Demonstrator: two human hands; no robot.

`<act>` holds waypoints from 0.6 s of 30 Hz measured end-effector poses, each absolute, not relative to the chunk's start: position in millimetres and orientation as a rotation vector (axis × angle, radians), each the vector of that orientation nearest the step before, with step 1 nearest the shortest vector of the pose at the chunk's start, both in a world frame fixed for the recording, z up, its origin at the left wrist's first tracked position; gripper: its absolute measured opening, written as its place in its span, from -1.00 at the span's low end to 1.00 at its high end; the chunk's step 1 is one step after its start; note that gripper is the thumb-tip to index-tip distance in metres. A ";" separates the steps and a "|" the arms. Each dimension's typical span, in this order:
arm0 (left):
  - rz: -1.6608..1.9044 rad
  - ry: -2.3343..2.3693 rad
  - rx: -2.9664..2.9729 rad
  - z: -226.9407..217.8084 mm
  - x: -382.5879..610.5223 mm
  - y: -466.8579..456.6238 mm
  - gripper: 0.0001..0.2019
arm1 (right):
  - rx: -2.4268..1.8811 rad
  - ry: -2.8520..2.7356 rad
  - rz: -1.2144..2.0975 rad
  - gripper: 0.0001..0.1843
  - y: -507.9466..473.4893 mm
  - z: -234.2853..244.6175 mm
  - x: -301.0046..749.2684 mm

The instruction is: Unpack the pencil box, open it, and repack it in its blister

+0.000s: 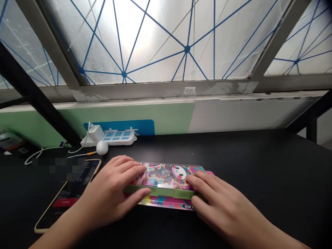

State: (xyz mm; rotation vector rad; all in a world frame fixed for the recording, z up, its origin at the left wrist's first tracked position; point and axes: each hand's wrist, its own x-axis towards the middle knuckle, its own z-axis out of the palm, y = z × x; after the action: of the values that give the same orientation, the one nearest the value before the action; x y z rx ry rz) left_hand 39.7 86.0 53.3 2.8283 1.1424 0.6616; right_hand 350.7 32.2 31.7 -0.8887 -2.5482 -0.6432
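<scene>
A colourful pencil box [163, 176] with a cartoon face on its lid and a green front side lies flat on the black table, its lid down. Beneath it, a bright printed sheet or package [166, 202] sticks out toward me, with "BOX" legible at its corner. My left hand [111, 190] grips the left end, fingers on the lid and thumb along the green front. At the right end my right hand [220, 200] holds it the same way, fingers over the lid and thumb low at the front corner. The hands cover both ends of the box.
Left of my left hand lies a phone [70, 193] showing a timer. Behind it are a white power strip [119, 137] with a plugged-in charger, a white round object [102, 148] and cables. A window [160, 41] rises behind the black table [259, 166]; dark metal posts flank both sides.
</scene>
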 end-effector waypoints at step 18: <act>0.356 1.214 2.729 26.2 53.6 82.4 -0.22 | -1.110 -2.507 0.275 -0.64 61.6 21.9 360.6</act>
State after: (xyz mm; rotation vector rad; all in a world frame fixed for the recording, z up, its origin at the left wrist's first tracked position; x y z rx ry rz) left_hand 53.6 82.4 26.2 2.7286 1.2140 0.3557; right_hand 360.6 61.6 21.9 -1.1104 -2.5070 0.2750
